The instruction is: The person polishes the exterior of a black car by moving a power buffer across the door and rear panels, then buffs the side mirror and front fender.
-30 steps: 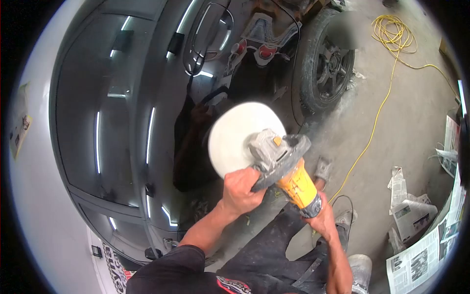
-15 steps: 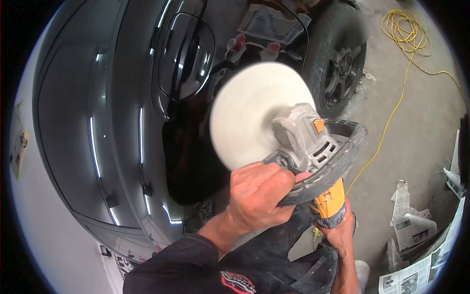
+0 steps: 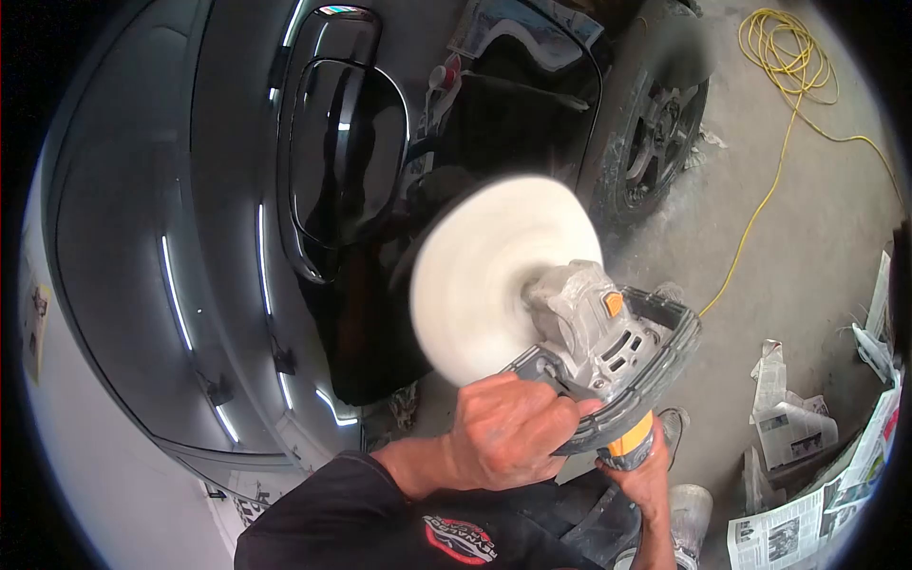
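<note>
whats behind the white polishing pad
Behind the polishing pad is the glossy black car body, with a wheel to the right. The pad covers the panel right behind it, so contact can't be judged. Left hand grips the loop handle, right hand the polisher's body.

I see the round white wool polishing pad at centre, mounted on the grey and yellow angle polisher just to its right. My left hand sits below the pad on the polisher's black loop handle; my right hand is under the polisher's rear end. The glossy black car body lies left of the pad, its dusty black wheel beyond the pad. The coiled yellow cable lies right of the wheel, and the loose printed newspaper sheets lie on the floor at far right.
</note>
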